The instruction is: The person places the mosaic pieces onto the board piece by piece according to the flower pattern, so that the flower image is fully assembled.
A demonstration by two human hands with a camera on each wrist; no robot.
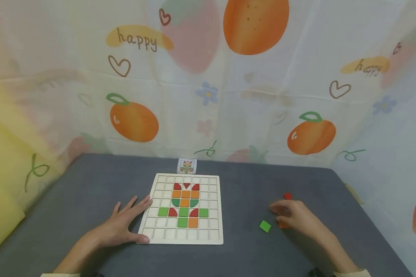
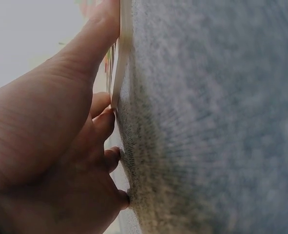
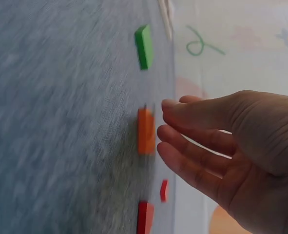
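Note:
A white gridded board [image 1: 213,234] lies on the table, with red, orange and green tiles forming a flower pattern. My left hand [image 1: 119,223] rests spread along its left side, thumb on the near left corner and fingertips at the edge. The left wrist view shows the thumb [image 2: 92,41] over the board's rim [image 2: 125,29]. Right of the board, my right hand [image 1: 299,217] hovers with bent fingers close to an orange tile [image 3: 145,131]; no tile shows between them. A green square tile [image 1: 265,226] lies left of that hand, and a red tile [image 1: 287,196] just beyond it.
A small pattern card [image 1: 186,166] touches or nearly touches the board's far edge. Two red pieces, one nearer [image 3: 144,217] and one farther [image 3: 164,190], appear in the right wrist view. A fruit-printed cloth [image 1: 228,115] hangs behind the dark grey table [image 1: 242,192].

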